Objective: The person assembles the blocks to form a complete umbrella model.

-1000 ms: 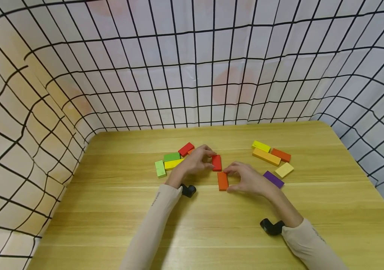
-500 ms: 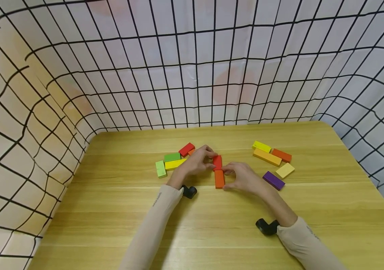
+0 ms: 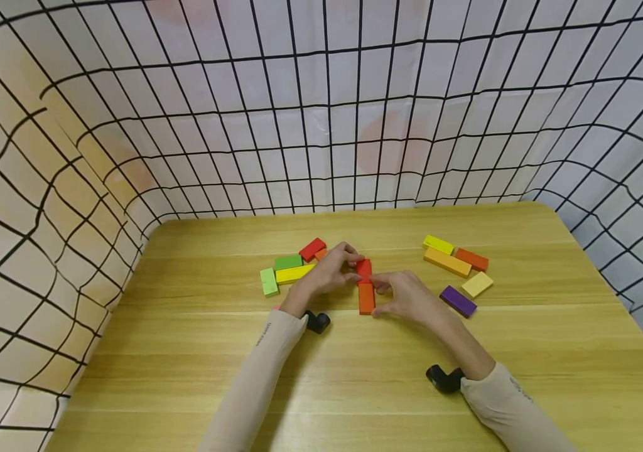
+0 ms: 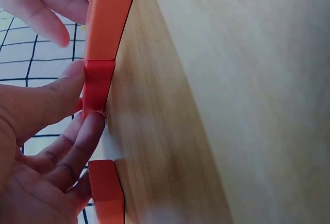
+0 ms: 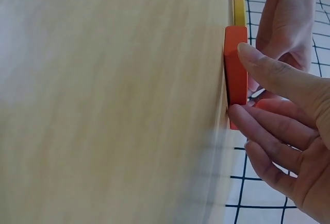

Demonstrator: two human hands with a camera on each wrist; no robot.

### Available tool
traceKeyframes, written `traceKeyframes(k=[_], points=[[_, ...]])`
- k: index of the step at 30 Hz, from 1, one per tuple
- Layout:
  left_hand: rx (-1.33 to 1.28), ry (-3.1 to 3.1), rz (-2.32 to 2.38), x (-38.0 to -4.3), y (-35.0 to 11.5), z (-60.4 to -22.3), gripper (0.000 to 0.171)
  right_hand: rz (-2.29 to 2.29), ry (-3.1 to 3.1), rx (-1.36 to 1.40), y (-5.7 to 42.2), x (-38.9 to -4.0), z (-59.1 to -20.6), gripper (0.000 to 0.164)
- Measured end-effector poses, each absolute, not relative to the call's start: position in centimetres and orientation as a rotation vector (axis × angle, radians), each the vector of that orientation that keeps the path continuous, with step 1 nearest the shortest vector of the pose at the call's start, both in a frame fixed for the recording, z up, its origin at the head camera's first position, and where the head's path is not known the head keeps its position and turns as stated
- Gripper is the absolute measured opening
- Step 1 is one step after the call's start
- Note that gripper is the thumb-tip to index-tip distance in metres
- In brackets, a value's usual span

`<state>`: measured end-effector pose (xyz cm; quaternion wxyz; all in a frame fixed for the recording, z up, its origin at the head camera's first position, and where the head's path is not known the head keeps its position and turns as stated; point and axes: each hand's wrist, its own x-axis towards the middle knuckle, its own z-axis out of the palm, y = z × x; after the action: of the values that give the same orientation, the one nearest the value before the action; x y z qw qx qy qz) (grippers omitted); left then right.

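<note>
Near the middle of the table, a red wooden block (image 3: 363,269) and an orange wooden block (image 3: 366,299) lie flat, end to end in one line. My left hand (image 3: 327,270) pinches the red block from its left side, thumb and fingertip on it. In the left wrist view the red block (image 4: 98,82) meets the end of the orange block (image 4: 109,23). From the right, my right hand (image 3: 412,298) holds the orange block by its edge. Its thumb and index fingertip sit near opposite ends of the orange block (image 5: 235,67) in the right wrist view.
Left of the hands lie a green block (image 3: 288,262), a yellow block (image 3: 293,275), a light green block (image 3: 269,282) and another red block (image 3: 313,248). On the right are a purple block (image 3: 458,301) and several others. A grid-patterned cloth (image 3: 321,125) rises behind the table.
My right hand has slid the orange block left and slightly away from me, up against the red block's end. The left hand has stayed at the red block.
</note>
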<state>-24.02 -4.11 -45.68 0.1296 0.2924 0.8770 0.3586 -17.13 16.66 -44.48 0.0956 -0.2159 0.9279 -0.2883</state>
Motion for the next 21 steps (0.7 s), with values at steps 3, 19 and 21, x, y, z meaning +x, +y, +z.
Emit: traceKeyframes(k=[3, 19, 21], points=[[0.848, 2.549, 1.042, -24.0, -4.1, -45.7, 0.046, -0.810, 2.783, -0.667, 16.6, -17.0, -44.4, 0.068], [0.905, 2.543, 0.974, -23.5, -4.7, -45.8, 0.063, -0.771, 2.790, -0.718, 17.8, -17.1, -44.3, 0.066], [0.918, 2.542, 0.930, -23.1, -4.9, -45.8, 0.074, -0.806, 2.776, -0.702, 19.0, -17.0, -44.1, 0.064]])
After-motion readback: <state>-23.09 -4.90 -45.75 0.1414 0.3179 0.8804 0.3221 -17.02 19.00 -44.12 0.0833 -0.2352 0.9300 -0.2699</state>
